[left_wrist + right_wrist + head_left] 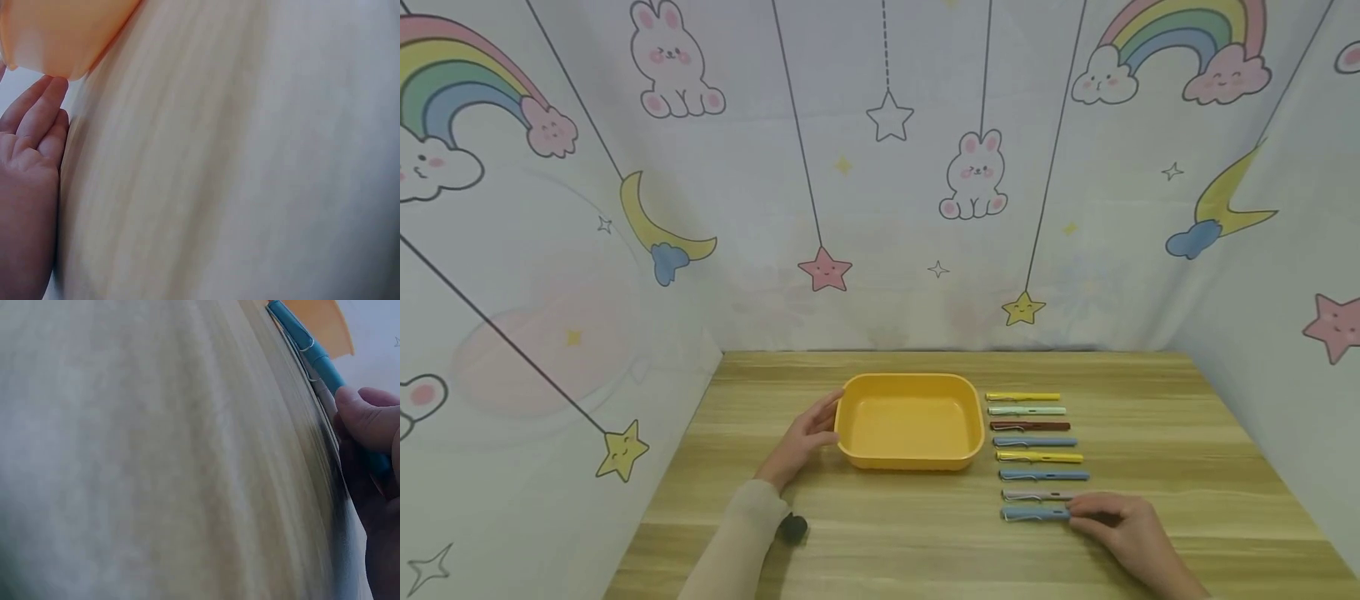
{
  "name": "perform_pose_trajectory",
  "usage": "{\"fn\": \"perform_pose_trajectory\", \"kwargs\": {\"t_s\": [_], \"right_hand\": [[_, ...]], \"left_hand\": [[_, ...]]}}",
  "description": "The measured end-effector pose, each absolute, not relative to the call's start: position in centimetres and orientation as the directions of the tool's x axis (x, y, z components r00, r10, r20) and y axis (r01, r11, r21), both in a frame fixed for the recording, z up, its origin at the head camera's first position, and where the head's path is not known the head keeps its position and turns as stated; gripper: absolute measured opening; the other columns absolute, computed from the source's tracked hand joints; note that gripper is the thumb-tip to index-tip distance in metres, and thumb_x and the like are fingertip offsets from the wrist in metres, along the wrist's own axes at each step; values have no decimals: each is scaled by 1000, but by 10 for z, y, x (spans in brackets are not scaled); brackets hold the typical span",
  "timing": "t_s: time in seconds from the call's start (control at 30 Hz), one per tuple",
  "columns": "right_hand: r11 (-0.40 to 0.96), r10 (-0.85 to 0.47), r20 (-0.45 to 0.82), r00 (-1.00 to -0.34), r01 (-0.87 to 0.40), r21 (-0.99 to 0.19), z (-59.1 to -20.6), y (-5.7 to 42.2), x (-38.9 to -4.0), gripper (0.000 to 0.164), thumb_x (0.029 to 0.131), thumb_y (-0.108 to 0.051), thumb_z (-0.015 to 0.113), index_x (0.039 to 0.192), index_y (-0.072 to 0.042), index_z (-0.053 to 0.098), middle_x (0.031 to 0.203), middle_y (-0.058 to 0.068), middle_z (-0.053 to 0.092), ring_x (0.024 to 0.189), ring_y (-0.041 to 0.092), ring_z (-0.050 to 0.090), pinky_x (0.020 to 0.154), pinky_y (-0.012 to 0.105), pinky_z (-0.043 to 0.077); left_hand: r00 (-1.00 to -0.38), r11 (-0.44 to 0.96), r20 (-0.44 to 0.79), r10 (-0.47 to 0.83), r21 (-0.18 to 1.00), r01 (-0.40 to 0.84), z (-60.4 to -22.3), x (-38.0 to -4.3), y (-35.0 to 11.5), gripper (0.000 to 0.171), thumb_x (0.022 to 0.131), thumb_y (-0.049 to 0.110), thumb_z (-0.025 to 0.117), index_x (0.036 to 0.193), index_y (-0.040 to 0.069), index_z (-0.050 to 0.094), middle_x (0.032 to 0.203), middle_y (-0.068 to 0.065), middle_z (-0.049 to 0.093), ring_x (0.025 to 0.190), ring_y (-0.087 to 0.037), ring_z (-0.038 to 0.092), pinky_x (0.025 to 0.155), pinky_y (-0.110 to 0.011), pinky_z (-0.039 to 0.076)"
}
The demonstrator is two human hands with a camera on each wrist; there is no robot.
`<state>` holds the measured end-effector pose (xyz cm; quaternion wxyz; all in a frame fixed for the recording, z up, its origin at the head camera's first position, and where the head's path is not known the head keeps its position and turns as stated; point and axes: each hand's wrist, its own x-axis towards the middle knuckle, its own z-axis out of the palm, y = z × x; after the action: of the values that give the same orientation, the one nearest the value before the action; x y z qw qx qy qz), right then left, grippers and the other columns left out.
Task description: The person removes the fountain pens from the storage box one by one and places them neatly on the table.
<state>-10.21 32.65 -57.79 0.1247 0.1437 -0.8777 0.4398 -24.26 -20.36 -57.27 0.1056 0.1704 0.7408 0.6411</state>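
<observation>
A yellow plastic tray [910, 463] sits on the table in the head view. My left hand [805, 437] rests against its left side, fingers extended along the wall; in the left wrist view the fingertips [57, 84] meet the tray's edge [69, 50]. To the right of the tray, several capped pens with wire clips lie in a column. The nearest one is a blue pen [1033, 514], and my right hand [1123, 529] pinches its right end between thumb and fingers. The right wrist view shows the thumb on the blue pen's [322, 365] barrel. A grey pen [1033, 495] lies just behind it.
Farther back in the column are another blue pen [1043, 475], a yellow pen [1041, 457], a dark red pen [1030, 426] and a light green pen [1026, 411]. A small black object [793, 527] is by the left sleeve. Patterned white curtains [887, 317] enclose the wooden table [895, 542].
</observation>
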Motion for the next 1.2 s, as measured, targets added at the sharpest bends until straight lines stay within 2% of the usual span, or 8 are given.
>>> {"fn": "perform_pose_trajectory", "kwargs": {"t_s": [0.33,0.53,0.77,1.03,1.2], "right_hand": [[621,-192,479,-857,-484,-617,-579,324,-103,42,63,10,92,87,-23,83,93,-4,81,94,-7,71,83,4,51],[624,-239,550,-800,-560,-545,-579,324,-105,45,59,11,93,87,-23,83,90,-4,80,90,-3,73,82,3,50],[655,-236,517,-822,-528,-541,-578,325,-103,45,61,9,93,88,-25,83,91,-7,80,88,-1,73,81,2,49],[670,-231,506,-831,-513,-537,-581,327,-104,44,62,10,92,88,-25,83,92,-9,80,89,-2,73,82,2,49],[671,-227,503,-834,-509,-540,-580,327,-103,44,63,9,92,88,-25,83,93,-10,79,89,-2,73,83,2,49]], "left_hand": [[-919,117,68,388,986,122,-573,-243,-205,74,99,10,69,165,20,36,168,-16,37,151,-38,41,118,-36,41],[-909,96,92,407,985,143,-574,-243,-205,73,101,9,67,166,18,34,168,-18,36,151,-41,40,117,-34,42],[-903,71,94,420,988,136,-574,-242,-206,73,101,12,68,166,17,34,168,-18,36,151,-41,39,113,-25,43],[-901,71,93,425,988,135,-573,-241,-206,74,101,13,68,166,17,33,169,-16,33,152,-41,38,116,-30,42],[-902,76,95,422,987,140,-575,-243,-206,73,101,13,68,166,17,34,168,-17,35,151,-41,39,113,-26,43]]}}
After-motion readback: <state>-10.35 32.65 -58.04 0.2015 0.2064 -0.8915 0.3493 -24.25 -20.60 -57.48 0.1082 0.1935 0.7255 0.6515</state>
